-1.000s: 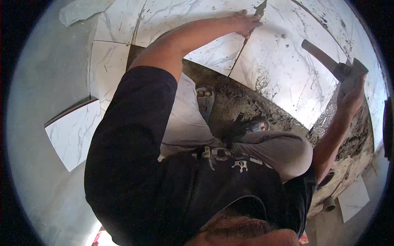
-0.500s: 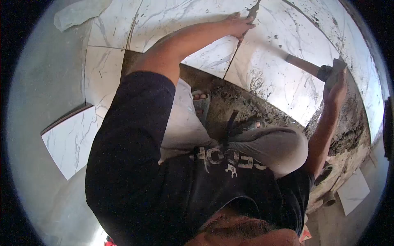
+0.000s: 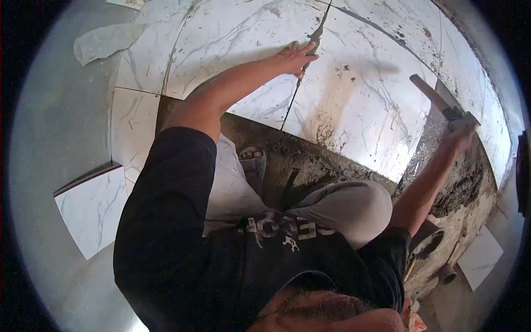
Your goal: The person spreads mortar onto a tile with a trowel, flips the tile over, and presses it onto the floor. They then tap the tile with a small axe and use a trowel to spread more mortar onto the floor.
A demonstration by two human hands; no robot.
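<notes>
My left hand lies with its fingers spread on a marble-patterned white tile, fingertips at the dark joint beside a larger, mud-smeared tile. At the right, my right hand is closed round the head end of a hammer. Its handle points up and to the left, above the right part of the tiled surface. Part of the hammer's head is hidden by my fingers. Wet mortar lies below my right hand, next to the tile edge.
A loose tile rests on the grey floor at the left, with a translucent sheet farther up. At the lower right are a round pipe opening, a smaller pipe and another tile. My bent knee is near the tiles.
The view has shifted, so the tiles sit lower in the frame. My right hand and the hammer have moved away from the large tile's surface, toward the right. My left hand remains at the joint.
</notes>
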